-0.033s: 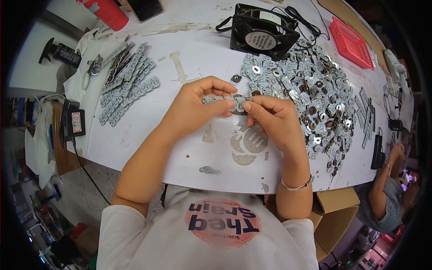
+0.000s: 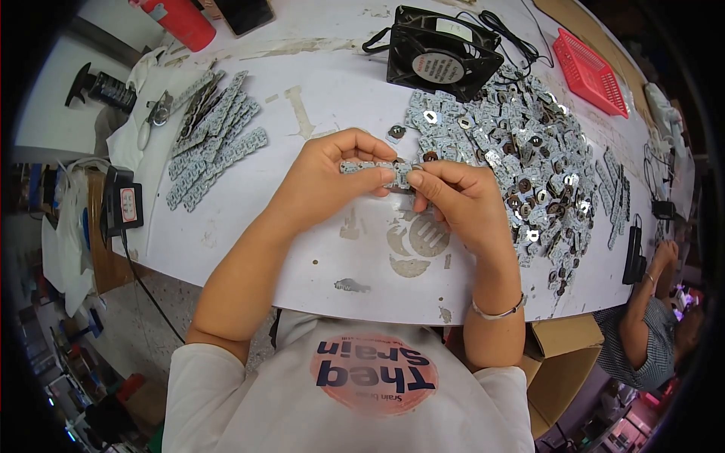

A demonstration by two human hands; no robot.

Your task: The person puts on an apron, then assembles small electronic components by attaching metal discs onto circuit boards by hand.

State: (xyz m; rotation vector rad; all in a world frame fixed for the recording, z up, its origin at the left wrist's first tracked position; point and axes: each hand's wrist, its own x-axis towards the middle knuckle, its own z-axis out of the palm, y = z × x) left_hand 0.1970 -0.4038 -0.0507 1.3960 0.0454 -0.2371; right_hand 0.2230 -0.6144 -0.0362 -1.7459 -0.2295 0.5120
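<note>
Above the middle of the table, my left hand [image 2: 330, 175] grips a short strip of small grey circuit-like plates [image 2: 357, 167] between thumb and fingers. My right hand [image 2: 455, 192] pinches the strip's right end with thumb and forefinger. Whether that end is a separate piece is hidden by the fingertips. Just beyond my fingers lies one loose plate with a dark round part [image 2: 396, 132]. Right of my hands spreads a large heap of similar small plates [image 2: 506, 143], several with dark discs. Longer strips of joined plates [image 2: 215, 147] are stacked at the left.
A black fan [image 2: 442, 57] with a cable stands behind the heap. Beyond it lies a pink basket [image 2: 589, 72]. More strips [image 2: 613, 196] rest at the right. A red bottle [image 2: 180, 26] and phone [image 2: 245, 13] sit far left. A cardboard box [image 2: 563, 362] is below the table edge; another person's hand [image 2: 664, 253] shows far right.
</note>
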